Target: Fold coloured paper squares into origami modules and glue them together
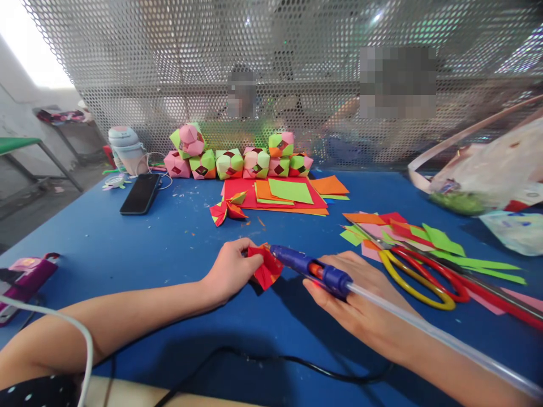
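Observation:
My left hand (232,269) pinches a folded red paper piece (268,270) between thumb and fingers, just above the blue table (169,243). In my right hand (352,288) is a blue glue gun (297,261), its nozzle touching or very close to the paper's upper edge. A clear glue stick (407,314) sticks out of the gun's back end and runs over my right forearm. Beyond my hands lies a folded red and yellow-green paper piece (229,208).
Several paper balls (229,164) line the mesh panel (169,68), with stacked coloured sheets (291,191) before them. Scissors (418,277) and paper scraps (441,237) lie right. A phone (141,194), a cup (125,148) and a purple object (31,282) are left; a black cable (271,357) crosses the front.

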`<state>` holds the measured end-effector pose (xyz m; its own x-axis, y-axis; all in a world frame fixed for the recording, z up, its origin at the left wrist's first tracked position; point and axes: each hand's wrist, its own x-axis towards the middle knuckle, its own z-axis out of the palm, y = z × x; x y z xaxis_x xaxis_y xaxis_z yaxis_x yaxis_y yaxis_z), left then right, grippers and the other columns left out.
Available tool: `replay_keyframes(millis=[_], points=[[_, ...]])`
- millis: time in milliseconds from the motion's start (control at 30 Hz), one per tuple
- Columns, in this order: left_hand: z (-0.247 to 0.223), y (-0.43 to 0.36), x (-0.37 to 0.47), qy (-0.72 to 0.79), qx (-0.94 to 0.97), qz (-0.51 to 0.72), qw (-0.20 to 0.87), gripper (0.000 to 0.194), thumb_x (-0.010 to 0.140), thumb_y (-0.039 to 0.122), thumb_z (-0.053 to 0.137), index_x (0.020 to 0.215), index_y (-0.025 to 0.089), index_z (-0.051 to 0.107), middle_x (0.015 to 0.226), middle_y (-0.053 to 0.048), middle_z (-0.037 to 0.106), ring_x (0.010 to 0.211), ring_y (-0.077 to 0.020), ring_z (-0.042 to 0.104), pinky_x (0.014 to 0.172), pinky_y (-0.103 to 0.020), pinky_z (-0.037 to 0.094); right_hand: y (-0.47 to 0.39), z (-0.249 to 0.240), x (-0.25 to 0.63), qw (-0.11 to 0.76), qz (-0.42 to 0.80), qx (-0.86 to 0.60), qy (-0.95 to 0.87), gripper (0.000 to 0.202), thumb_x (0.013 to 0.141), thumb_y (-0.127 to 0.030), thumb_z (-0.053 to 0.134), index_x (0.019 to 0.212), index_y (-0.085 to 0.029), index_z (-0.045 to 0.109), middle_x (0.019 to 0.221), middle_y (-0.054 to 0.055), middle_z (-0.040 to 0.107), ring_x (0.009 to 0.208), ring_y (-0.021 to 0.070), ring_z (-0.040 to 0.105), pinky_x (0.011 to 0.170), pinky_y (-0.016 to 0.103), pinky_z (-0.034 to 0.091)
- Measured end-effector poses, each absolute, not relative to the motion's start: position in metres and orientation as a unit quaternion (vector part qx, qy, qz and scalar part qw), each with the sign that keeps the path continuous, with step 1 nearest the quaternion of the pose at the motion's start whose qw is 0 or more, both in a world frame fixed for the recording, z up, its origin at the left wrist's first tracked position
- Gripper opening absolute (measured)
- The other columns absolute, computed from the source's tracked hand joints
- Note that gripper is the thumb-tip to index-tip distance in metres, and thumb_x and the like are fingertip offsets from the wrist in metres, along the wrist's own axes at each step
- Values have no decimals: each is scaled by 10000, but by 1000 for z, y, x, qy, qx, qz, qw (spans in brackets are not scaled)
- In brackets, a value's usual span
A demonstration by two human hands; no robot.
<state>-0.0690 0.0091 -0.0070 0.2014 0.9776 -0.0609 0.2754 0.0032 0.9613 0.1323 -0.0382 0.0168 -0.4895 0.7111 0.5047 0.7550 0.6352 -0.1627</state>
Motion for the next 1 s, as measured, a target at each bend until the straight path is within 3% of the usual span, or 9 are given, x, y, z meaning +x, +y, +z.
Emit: replay_keyframes(millis=[367,567,833,1000], points=[[-8,9,-69,515,603,373,482,87,689,216,516,625,159,522,564,42,516,528,-94,452,501,-199,342,-38,19,133,260,-39,-443,-857,215,888,-308,438,723,-207,532,658,15,603,604,160,539,619,292,401],[-11,9,-71,514,604,384,473,88,700,227,521,643,160,523,567,48,499,536,-90,439,509,-198,336,-39,21,139,245,-38,-508,-825,321,879,-405,418,635,-218,512,581,21,574,556,183,527,525,291,397],[-11,9,-71,505,592,397,487,94,711,239,538,673,153,546,609,34,525,575,-96,454,545,-204,350,-4,-3,151,237,52,-619,-747,368,857,-467,399,831,-193,643,751,58,688,727,258,640,620,334,467],[-6,6,-69,504,553,397,532,105,697,246,569,658,153,539,592,36,532,548,-90,461,533,-201,339,11,-12,152,191,22,-627,-755,422,895,-473,334,761,-196,622,721,76,683,731,250,643,595,306,436]])
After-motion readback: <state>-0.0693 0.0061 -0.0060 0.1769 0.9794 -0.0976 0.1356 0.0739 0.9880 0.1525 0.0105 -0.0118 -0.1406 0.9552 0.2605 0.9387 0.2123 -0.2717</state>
